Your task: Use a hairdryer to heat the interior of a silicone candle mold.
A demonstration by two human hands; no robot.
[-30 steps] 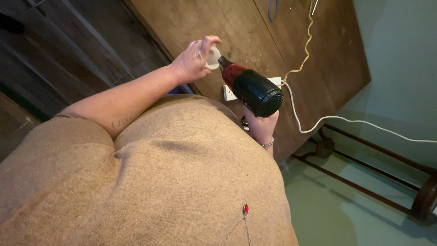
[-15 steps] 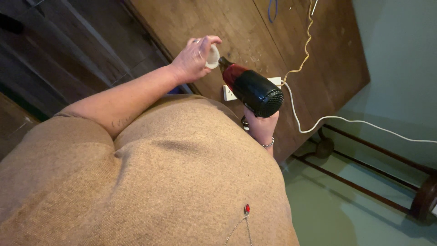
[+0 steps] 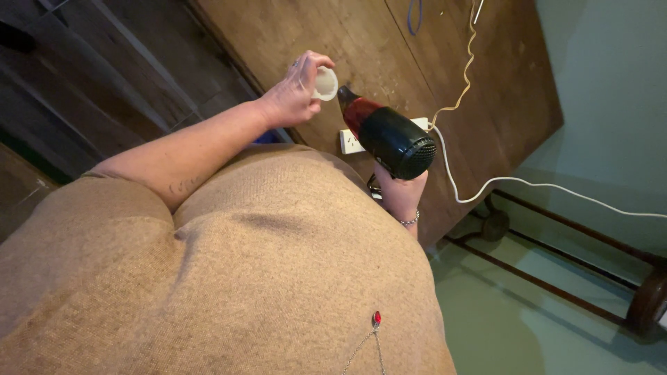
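While the left hand (image 3: 292, 94) holds one small white cup (image 3: 324, 83) pinched between thumb and fingertips, tilted with its open mouth turned toward the viewer's right, the right hand (image 3: 399, 191) is clamped round the grip of one hair dryer (image 3: 388, 135), black at the rear grille and red toward the nozzle. The nozzle points up and left, its tip just beside the cup's rim; whether the two touch cannot be told. Both hands are raised in front of the torso, apart from each other, with cup and dryer between them above the wooden surface (image 3: 278, 35).

Judged from this posture, the step in hand is directing the dryer's air at or into the cup. Whether the dryer is running cannot be seen. The next move would call for a steady pinch on the light cup and a nozzle kept aimed at its mouth without knocking it.

Count outward from the hands: one cup, one dryer, one bracelet (image 3: 410, 221) on the right wrist, one ring on the left hand. One white power strip (image 3: 351, 141) lies on the wood behind the dryer, and one white cable (image 3: 528, 184) trails from it to the right. A second, pale twisted cord (image 3: 464, 66) runs up the surface. One red-stone pendant (image 3: 376, 319) hangs against the tan knit top (image 3: 243, 278).
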